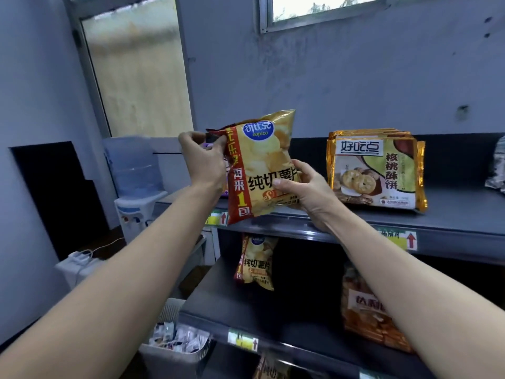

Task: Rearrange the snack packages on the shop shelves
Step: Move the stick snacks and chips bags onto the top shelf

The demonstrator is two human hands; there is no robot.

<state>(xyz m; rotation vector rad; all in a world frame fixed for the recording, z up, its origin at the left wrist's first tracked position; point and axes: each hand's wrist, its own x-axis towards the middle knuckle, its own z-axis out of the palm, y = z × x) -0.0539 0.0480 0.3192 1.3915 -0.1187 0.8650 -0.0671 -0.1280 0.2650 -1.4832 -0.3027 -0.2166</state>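
The chip bag (262, 165) is held in the air over the front edge of the upper shelf (451, 214), near that shelf's left end, upright with a slight tilt. The left hand (203, 157) pinches the bag's top left corner. The right hand (306, 192) grips the lower right side, thumb across the front, fingers behind.

Recommended procedure, judged from this position:
1. Hold lightly. The bag is air-filled and its contents likely crush.
2. Carry the bag inward past the front edge before lowering.
3. Set the bottom seam down first, face forward, left of the biscuit packs (377, 170). That stretch is hidden by bag and hands, so check it first.
4. Release the right hand first, and steady the top with the left.

A second chip bag (255, 262) stands at the left end of the lower shelf (287, 310).
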